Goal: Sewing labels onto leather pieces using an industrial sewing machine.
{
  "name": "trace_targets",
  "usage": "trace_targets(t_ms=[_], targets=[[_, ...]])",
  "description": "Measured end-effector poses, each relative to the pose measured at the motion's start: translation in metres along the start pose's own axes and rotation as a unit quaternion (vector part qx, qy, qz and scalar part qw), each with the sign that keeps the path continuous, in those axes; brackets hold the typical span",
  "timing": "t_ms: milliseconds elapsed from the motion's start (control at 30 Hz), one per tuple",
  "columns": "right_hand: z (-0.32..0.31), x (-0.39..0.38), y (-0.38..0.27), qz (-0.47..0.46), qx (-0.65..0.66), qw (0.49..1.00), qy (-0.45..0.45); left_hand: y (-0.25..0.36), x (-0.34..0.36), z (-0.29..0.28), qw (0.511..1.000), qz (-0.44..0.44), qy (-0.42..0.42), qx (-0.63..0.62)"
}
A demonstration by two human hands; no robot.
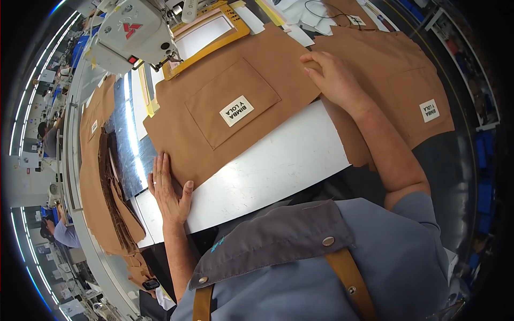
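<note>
One brown fabric panel (225,96) lies flat on the white counter (278,155), ahead of the sewing machine (131,35). It carries one stitched pocket (251,85) and one white label (236,111).

Left hand (174,200): at the panel's lower-left corner, palm down, fingers extended and slightly spread, thumb set apart. Right hand (337,77): at the upper-right edge, fingers bent; whether they pinch the cloth cannot be told.

One yellow template frame (209,51) adjoins the panel's far edge, partly hidden by the machine, which is cut off above. To the right, a second labelled panel (399,80) is partly covered by the right forearm. To the left, a stack of brown panels (96,176) shows one label; its layers cannot be counted.

Blue bins (484,152) at the right rim are blurred, contents indistinct. Two co-workers (64,232) are partly visible at left.
</note>
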State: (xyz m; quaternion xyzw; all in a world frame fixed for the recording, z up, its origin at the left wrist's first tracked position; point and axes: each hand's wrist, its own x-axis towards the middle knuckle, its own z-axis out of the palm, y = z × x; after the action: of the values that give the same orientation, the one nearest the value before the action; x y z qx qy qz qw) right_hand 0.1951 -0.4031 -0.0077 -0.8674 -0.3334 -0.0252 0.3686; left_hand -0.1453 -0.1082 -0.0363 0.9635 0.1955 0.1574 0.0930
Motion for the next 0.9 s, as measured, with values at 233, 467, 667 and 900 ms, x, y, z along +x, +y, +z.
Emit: trace_targets(t_ms=[233,467,667,900], targets=[[-0.092,0.000,0.046,-0.051,-0.087,0.976,0.193,-0.002,-0.003,0.002,0.999,0.008,0.021,0.025],[-0.313,-0.091,0.182,0.130,-0.043,0.960,0.246,0.000,-0.004,0.004,0.999,0.007,0.029,0.034],[-0.350,-0.144,0.245,0.243,-0.167,0.918,0.264,0.001,-0.002,0.003,0.999,0.001,0.025,0.022],[-0.243,-0.048,0.159,0.061,-0.323,0.907,0.264,0.006,-0.003,-0.001,0.999,-0.016,0.015,0.037]])
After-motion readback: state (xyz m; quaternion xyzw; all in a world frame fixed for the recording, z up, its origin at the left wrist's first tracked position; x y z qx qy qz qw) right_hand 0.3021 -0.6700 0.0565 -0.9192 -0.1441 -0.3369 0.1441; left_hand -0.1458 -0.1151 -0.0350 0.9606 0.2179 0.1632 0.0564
